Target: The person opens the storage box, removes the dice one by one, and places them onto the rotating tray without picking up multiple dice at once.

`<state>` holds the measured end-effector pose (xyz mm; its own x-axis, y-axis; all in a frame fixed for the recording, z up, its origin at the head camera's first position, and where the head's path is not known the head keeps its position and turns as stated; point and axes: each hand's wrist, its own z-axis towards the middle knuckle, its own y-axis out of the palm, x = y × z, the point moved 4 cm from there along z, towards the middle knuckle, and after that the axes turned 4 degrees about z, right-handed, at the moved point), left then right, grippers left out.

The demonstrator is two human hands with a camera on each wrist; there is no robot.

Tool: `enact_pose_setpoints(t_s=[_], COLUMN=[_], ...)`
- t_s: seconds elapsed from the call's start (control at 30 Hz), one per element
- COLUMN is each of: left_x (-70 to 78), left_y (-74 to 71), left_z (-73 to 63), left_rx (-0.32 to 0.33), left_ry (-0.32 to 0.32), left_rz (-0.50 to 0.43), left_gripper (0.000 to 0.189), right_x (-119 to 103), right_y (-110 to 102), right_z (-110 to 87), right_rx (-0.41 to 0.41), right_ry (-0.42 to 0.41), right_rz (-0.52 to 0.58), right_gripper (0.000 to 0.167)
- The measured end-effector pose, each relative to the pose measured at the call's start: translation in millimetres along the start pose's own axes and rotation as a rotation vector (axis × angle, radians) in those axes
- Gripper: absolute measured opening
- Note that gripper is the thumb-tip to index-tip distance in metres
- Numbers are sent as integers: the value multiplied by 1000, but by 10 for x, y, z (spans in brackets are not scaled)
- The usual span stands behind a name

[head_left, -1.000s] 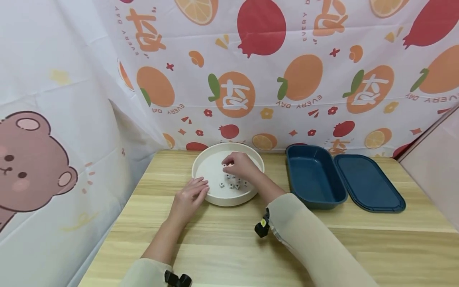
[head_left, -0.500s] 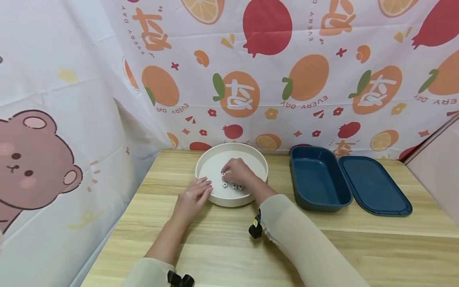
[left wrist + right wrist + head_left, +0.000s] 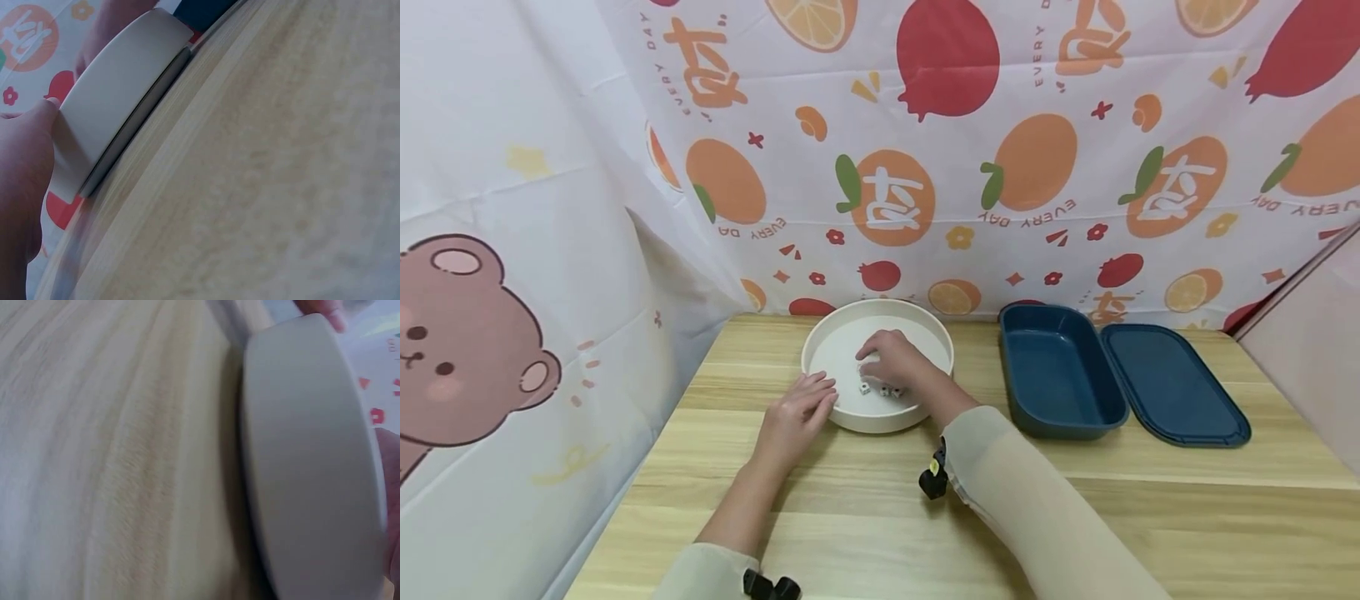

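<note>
My left hand [image 3: 796, 417] rests its fingers on the near-left rim of a round, cream-coloured tray [image 3: 842, 329]. In the left wrist view, its thumb [image 3: 44, 115] lies against the tray's outer wall. My right hand [image 3: 898, 362] reaches in over the tray floor, thumb and index finger bent toward each other with a narrow gap between them. I cannot tell whether a die is between those fingertips. Several small white dice [image 3: 865, 388] with dark pips lie just below the hand. The tray wall [image 3: 312, 456] hides the right fingers in the right wrist view.
Right of the tray stands a deep, dark blue rectangular container [image 3: 1060, 367], with its matching lid [image 3: 1176, 383] flat beside it. The wooden table [image 3: 865, 517] extends toward me. A fruit-print cloth [image 3: 955, 250] hangs behind the table's back edge.
The right hand has lowered and moved closer to the dice, covering some that showed earlier. Its fingertips look slightly farther apart than half a second ago. The left hand stays at the rim.
</note>
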<state>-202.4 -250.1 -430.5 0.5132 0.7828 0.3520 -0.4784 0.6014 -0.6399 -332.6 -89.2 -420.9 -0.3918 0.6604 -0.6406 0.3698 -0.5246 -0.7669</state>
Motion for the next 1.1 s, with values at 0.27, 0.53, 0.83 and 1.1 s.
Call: enact_pose_setpoints(t_s=[0.27, 0.53, 0.83, 1.1], left_x=[-80, -155, -175, -215], left_y=[-70, -128, -159, -267], left_z=[-29, -35, -26, 64], left_rx=[4, 2, -15, -22], left_ry=[-4, -24, -20, -38], left_rz=[15, 25, 11, 78], left_gripper=[17, 16, 16, 21], right_x=[-115, 291, 745, 786], right_y=[-448, -823, -1057, -1128], right_z=[-393, -1037, -1509, -1507], right_rx=[176, 397, 530, 508], right_ry=[-89, -44, 52, 106], right_rz=[70, 49, 39, -24], right_gripper=[31, 42, 55, 69])
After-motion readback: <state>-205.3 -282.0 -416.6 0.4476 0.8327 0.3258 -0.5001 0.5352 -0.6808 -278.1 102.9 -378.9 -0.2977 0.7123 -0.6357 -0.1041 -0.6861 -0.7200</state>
